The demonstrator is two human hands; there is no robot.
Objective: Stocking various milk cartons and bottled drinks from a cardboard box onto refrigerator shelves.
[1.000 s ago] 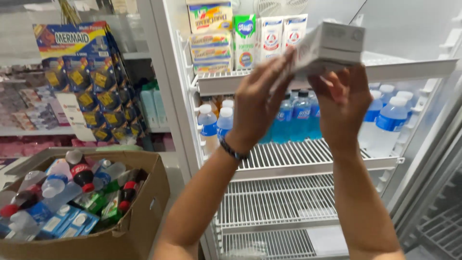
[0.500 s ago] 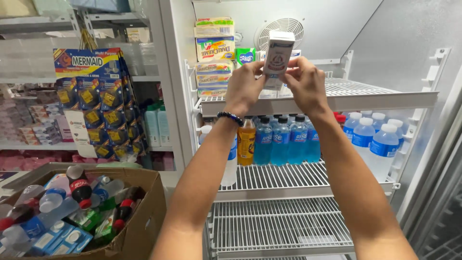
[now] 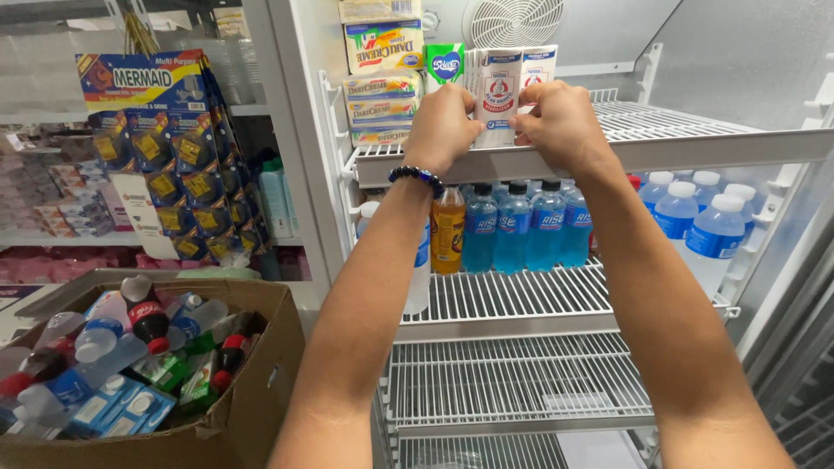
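Open fridge, white wire top shelf (image 3: pixel 678 130) — left hand (image 3: pixel 445 126) and right hand (image 3: pixel 560 122) both clasp an upright white milk carton (image 3: pixel 499 91); cardboard box (image 3: pixel 252 382) beside.

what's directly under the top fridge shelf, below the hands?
Under the top wire shelf: blue drink bottles, one orange bottle, and clear water bottles at right. The forearms cover part of the row.

Left hand (image 3: pixel 445 126) and right hand (image 3: pixel 560 122) grip 1 white milk carton (image 3: pixel 498 95) upright on the fridge's top wire shelf (image 3: pixel 678 130).
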